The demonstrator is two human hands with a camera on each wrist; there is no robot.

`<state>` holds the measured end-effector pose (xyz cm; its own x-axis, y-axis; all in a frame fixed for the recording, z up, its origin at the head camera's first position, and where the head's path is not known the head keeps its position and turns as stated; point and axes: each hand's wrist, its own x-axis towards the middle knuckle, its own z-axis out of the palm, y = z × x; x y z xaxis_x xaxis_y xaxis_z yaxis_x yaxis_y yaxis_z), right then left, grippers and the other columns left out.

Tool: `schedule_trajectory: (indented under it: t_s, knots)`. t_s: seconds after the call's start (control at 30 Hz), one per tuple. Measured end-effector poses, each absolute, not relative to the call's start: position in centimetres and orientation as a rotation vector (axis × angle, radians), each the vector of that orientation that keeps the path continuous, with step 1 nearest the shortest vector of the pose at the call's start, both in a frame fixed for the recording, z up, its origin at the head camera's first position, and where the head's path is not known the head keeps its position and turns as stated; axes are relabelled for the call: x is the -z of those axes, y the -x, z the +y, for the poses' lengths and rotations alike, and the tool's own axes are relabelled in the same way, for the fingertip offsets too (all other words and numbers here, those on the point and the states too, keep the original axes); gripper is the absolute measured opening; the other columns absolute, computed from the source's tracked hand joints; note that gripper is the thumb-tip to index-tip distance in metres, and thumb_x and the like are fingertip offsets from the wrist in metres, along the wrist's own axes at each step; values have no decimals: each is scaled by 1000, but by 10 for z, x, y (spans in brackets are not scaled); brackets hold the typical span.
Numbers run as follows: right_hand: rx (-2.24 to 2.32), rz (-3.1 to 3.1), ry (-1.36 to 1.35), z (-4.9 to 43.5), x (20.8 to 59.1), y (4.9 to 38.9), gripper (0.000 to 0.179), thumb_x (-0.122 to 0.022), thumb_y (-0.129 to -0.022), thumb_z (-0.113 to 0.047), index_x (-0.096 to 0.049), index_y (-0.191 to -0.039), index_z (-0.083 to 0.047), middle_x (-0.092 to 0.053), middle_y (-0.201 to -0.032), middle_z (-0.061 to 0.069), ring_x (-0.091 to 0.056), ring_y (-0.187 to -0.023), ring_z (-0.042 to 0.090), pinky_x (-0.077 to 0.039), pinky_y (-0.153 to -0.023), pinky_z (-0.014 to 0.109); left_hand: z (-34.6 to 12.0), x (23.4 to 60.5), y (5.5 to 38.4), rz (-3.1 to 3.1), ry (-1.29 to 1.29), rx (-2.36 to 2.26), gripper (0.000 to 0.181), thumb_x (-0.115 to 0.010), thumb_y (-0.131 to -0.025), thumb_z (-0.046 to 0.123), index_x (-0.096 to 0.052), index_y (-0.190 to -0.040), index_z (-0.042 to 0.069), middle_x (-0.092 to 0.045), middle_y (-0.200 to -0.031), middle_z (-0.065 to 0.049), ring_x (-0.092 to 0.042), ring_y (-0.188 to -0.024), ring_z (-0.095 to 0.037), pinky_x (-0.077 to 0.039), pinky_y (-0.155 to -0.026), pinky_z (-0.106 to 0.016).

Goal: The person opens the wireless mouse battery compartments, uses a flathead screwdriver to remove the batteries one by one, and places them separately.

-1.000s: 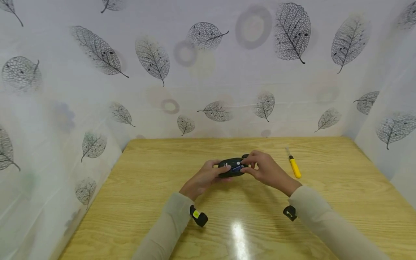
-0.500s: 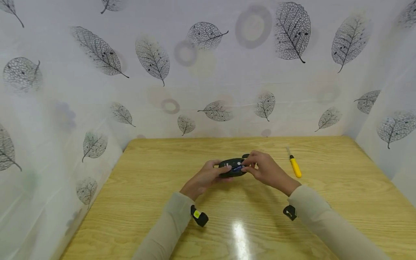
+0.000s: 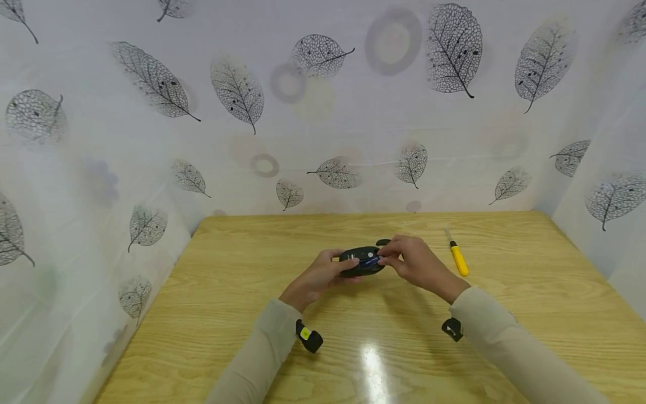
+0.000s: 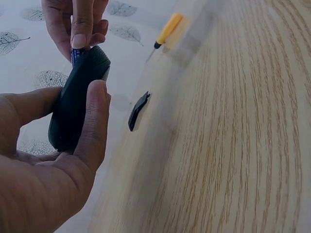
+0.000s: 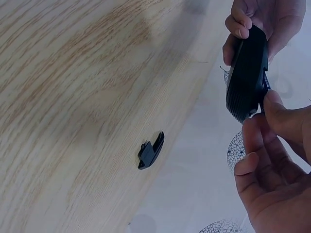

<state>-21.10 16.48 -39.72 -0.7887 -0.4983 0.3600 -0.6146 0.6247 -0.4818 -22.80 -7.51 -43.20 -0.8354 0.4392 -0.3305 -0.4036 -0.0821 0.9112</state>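
A black computer mouse (image 3: 361,252) is held above the table with its underside facing up. My left hand (image 3: 321,274) grips its left end, with the thumb across the underside. In the mouse's open compartment lies a blue battery (image 3: 372,261), its outer end raised. My right hand (image 3: 415,262) pinches that end between thumb and fingers. The left wrist view shows the battery (image 4: 76,56) jutting out beside the ridged end of the mouse (image 4: 77,104). Behind the right fingers, a small black battery cover (image 3: 383,242) rests on the table.
A screwdriver with a yellow handle (image 3: 458,261) lies to the right of my right hand, tip pointing away. The wooden table (image 3: 242,336) runs back to a white leaf-print curtain (image 3: 323,123). Each wrist carries a small black camera.
My right hand has shifted slightly right, drawing the battery's end up and outward. The mouse and my left hand stay almost in place.
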Motion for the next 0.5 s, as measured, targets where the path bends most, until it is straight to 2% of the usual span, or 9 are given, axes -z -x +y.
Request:
schedule_trajectory:
  t_s: [0.23, 0.5]
  knots:
    - [-917, -2658, -870, 170, 393, 211, 13, -76, -90, -4, -78, -102, -1, -70, -90, 2, -56, -69, 8, -51, -59, 27, -76, 434, 227, 1661, -45, -1956, 54, -66, -100, 15, -43, -145, -6, -58, -129, -24, -69, -108, -38, -59, -91, -36]
    - [-963, -2655, -796, 180, 392, 213, 12, -75, -90, 0, -78, -101, -2, -72, -95, 7, -65, -75, 15, -58, -64, 29, -80, 437, 226, 1692, -52, -1950, 54, -65, -101, 12, -43, -146, -6, -53, -136, -27, -69, -107, -36, -60, -89, -34]
